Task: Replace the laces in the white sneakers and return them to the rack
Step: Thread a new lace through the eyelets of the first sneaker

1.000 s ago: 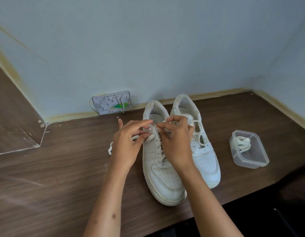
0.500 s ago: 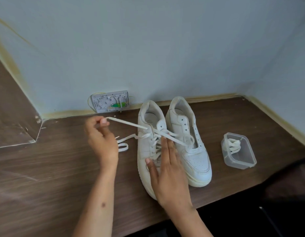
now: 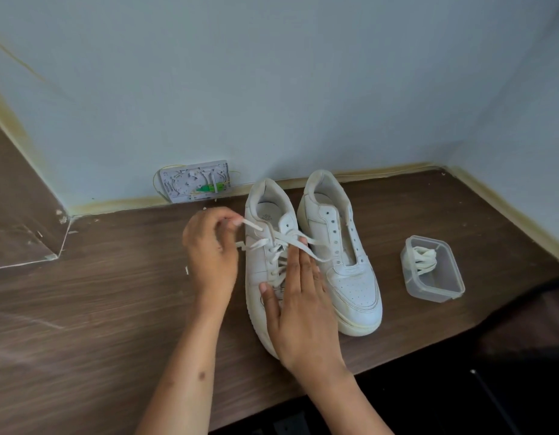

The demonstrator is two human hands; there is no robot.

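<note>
Pulling lace [image 3: 256, 227] with left hand [image 3: 212, 255] pinching its end beside left sneaker [image 3: 268, 262] on table [image 3: 115, 309]; right hand [image 3: 298, 306] flat, fingers straight, pressing the tongue. Risk: shoe slides if pressure eases, or lace snags at an eyelet.

Left hand [image 3: 210, 255] pinches lace [image 3: 256, 227]; right hand [image 3: 303, 312] flat on sneaker [image 3: 265, 268].

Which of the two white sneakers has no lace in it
The right-hand white sneaker, nearer the clear plastic tub: its eyelets are bare. The other white sneaker, under both hands, is laced.
</note>
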